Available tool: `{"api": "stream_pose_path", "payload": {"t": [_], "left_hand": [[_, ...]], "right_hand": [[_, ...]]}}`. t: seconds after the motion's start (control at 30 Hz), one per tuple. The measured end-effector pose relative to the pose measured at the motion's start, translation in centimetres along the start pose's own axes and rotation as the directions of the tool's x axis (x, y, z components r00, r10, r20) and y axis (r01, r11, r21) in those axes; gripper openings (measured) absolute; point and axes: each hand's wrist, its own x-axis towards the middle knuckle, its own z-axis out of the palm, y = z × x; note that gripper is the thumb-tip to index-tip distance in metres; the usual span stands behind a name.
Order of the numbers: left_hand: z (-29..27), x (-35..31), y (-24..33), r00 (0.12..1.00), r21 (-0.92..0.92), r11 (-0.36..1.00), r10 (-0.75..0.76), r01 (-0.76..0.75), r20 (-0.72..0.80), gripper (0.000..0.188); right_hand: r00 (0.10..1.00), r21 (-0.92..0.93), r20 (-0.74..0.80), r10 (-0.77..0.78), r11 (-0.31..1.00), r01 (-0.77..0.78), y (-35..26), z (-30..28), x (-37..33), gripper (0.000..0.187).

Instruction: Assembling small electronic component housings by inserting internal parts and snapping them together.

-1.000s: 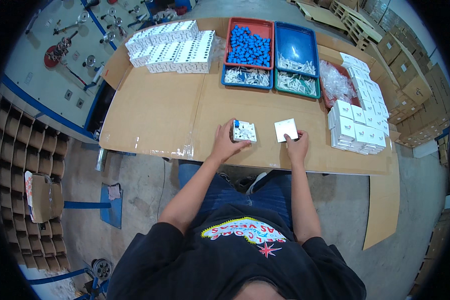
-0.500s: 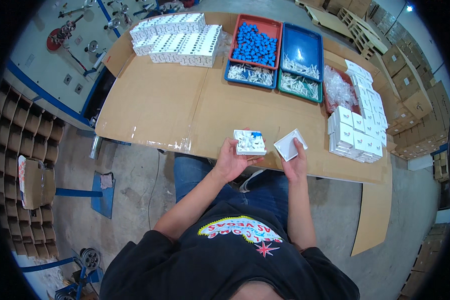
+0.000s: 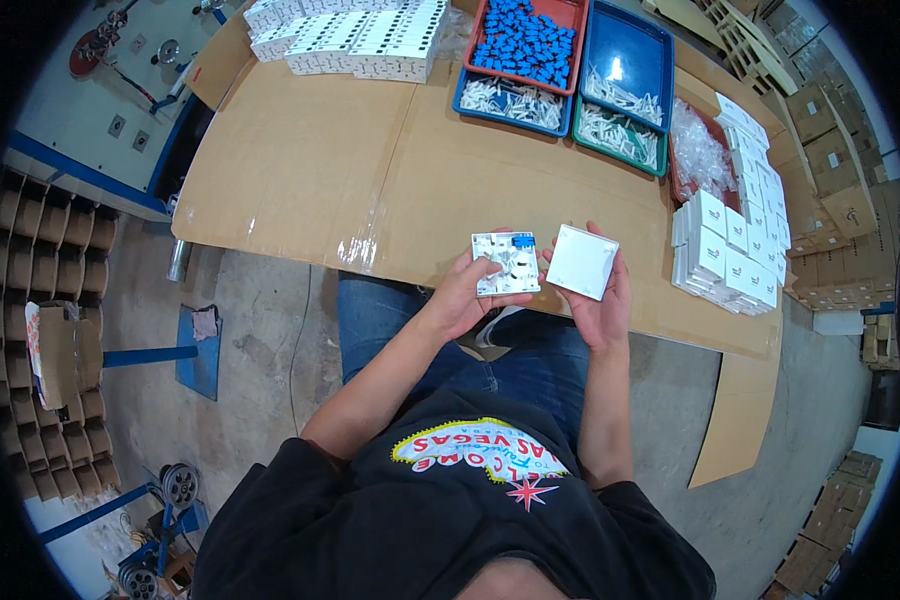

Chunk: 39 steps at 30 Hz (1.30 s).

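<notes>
My left hand [image 3: 457,302] is closed round a shallow white square box [image 3: 510,278], its thumb lying over the near-left part of the open face. Small white parts, some dark spots and a blue piece [image 3: 523,241] at the far edge show inside; their exact kind is too small to make out. Just to the right, my right hand [image 3: 606,315] grips a plain white square lid [image 3: 582,263] by its right side and underside, its smooth flat face upward. Box and lid are close together over the table's near edge, with a narrow gap between them.
A cardboard-covered table [image 3: 300,170] spans the front. White boxes [image 3: 395,45] stand in rows far left; more white boxes [image 3: 735,255] are stacked right. Trays hold blue pieces [image 3: 525,45] and white plastic parts [image 3: 620,135]. Clear plastic bags [image 3: 700,150] fill a red tray.
My right hand has turned the lid from a tilt to nearly flat. My left thumb has moved onto the box's open face. The table sits higher in the picture.
</notes>
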Motion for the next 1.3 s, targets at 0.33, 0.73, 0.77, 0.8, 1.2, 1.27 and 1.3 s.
{"api": "stream_pose_path", "payload": {"t": [0.33, 0.73, 0.77, 0.8, 1.2, 1.27, 1.3], "left_hand": [[-0.9, 0.5, 0.3, 0.989, -0.149, 0.978, -0.137, 0.144, 0.055, 0.061], [-0.9, 0.9, -1.6, 0.975, -0.045, 0.984, -0.174, 0.170, -0.135, 0.062], [-0.8, 0.9, -1.7, 0.975, -0.046, 0.983, -0.183, 0.178, -0.128, 0.060], [-0.9, 1.0, -1.9, 0.974, -0.050, 0.982, -0.185, 0.180, -0.129, 0.060], [-0.8, 1.3, -2.1, 0.967, -0.012, 0.980, -0.198, 0.199, -0.160, 0.060], [-1.0, 1.4, -2.1, 0.969, 0.000, 0.979, -0.200, 0.202, -0.145, 0.062], [-1.1, 1.3, -2.1, 0.969, 0.001, 0.979, -0.200, 0.202, -0.145, 0.062]], "right_hand": [[0.998, -0.333, 0.012, -0.069, 0.941, 0.069, 0.3, 0.8, 0.4, 0.070], [0.888, -0.895, 0.396, -0.235, 0.118, 0.431, 3.6, 2.6, 0.2, 0.062], [0.874, -0.887, 0.428, -0.229, 0.079, 0.455, 3.7, 2.6, 0.3, 0.062], [0.860, -0.877, 0.460, -0.221, 0.040, 0.479, 3.8, 2.5, 0.3, 0.062], [0.841, -0.857, 0.515, -0.166, -0.063, 0.512, 4.1, 2.5, 0.8, 0.062], [0.840, -0.856, 0.517, -0.167, -0.065, 0.514, 4.2, 2.4, 0.8, 0.062], [0.838, -0.854, 0.519, -0.168, -0.067, 0.515, 4.2, 2.4, 0.8, 0.062]]}}
